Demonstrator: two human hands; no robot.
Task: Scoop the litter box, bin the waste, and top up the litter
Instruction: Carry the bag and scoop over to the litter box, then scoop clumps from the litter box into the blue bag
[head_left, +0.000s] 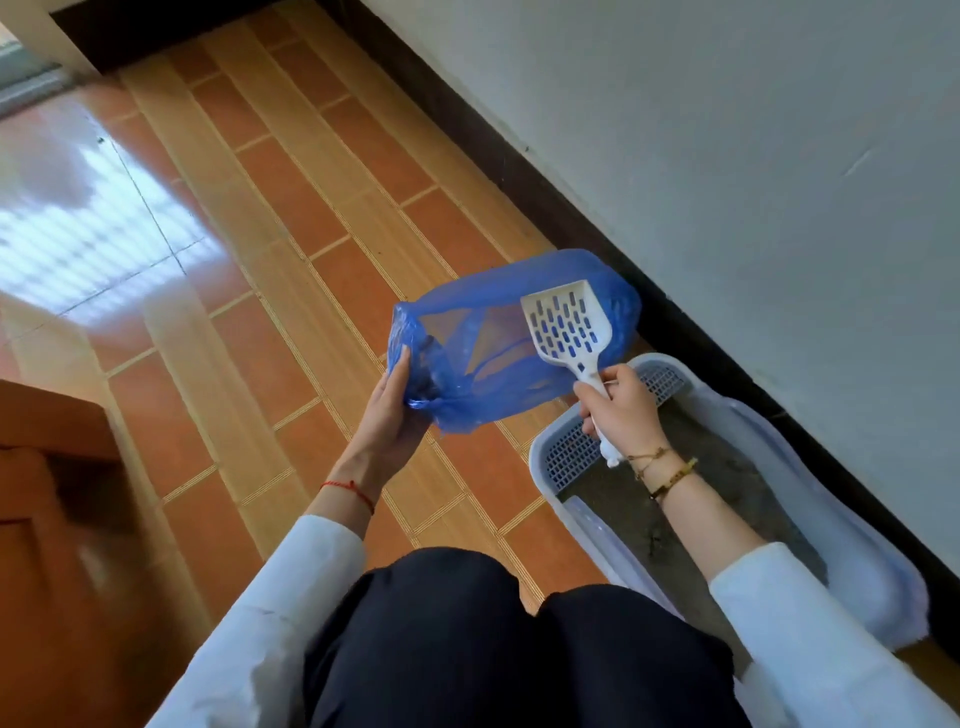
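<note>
Two hands (395, 410), one scoop (566, 327), one blue bag (467, 384), one litter box (571, 452)

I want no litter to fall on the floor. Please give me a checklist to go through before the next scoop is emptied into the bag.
1. Scoop held firmly: ok, the right hand grips its handle.
2. Scoop empty: ok, nothing lies on its slotted blade.
3. Bag held: ok, the left hand holds its bunched end.
4. Bag mouth open wide under the scoop: cannot tell, the plastic looks partly folded.
5. Bag free of holes: cannot tell.
6. Litter box within reach: ok, it lies on the floor by the wall, under the right arm.
</note>
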